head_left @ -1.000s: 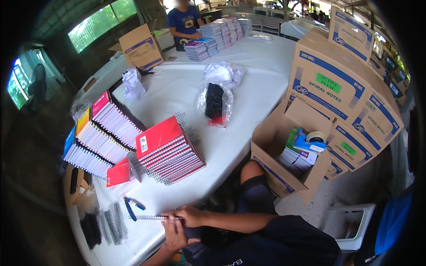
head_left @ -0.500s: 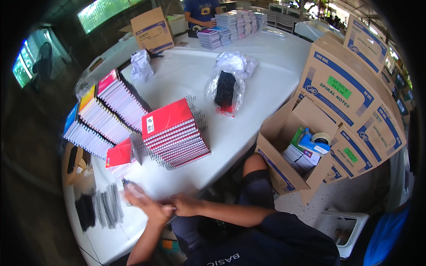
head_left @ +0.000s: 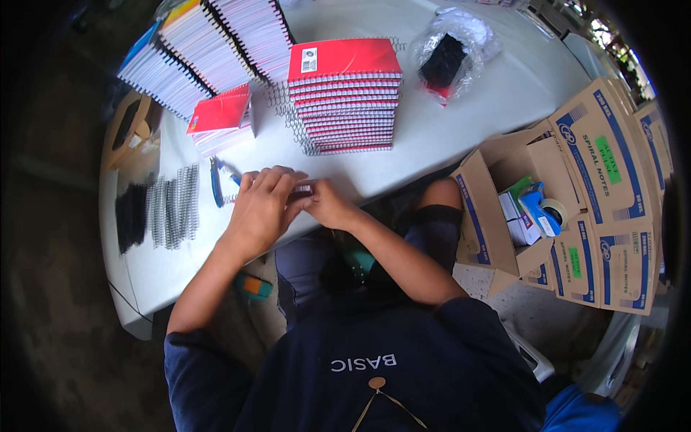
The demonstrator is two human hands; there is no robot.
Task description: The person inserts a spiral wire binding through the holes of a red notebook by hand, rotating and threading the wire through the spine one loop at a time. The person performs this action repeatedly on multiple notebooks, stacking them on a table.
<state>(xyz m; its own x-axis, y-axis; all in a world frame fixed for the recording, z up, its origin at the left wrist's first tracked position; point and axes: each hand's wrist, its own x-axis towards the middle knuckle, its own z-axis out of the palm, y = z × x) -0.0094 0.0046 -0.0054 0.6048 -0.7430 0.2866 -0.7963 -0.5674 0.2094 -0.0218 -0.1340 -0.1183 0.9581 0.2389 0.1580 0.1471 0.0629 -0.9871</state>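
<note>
Close to the table's near edge, my left hand (head_left: 268,201) bends its fingers over a spiral notebook (head_left: 302,191), mostly covered, with only a dark reddish strip and pale coil loops showing. My right hand (head_left: 330,206) pinches the same notebook at its right end. Just beyond my left fingertips lies a pair of blue-handled pliers (head_left: 217,181). A tall stack of red spiral notebooks (head_left: 345,61) stands past my hands, with loose wire coils around its sides. Left of it, a folded-open red cover (head_left: 219,111) rests on white pages.
Black coils (head_left: 133,216) and grey coils (head_left: 173,209) lie at the table's left. Behind them are tall stacks of bound notebooks (head_left: 209,47) and a cardboard tray (head_left: 128,133). A plastic bag with black coils (head_left: 443,61) sits farther right. An open carton (head_left: 479,216) holds a tape dispenser (head_left: 541,209).
The view has tilted down, so the table sits higher in it. My hands have come together over the notebook, and the pliers now show plainly on the table.
</note>
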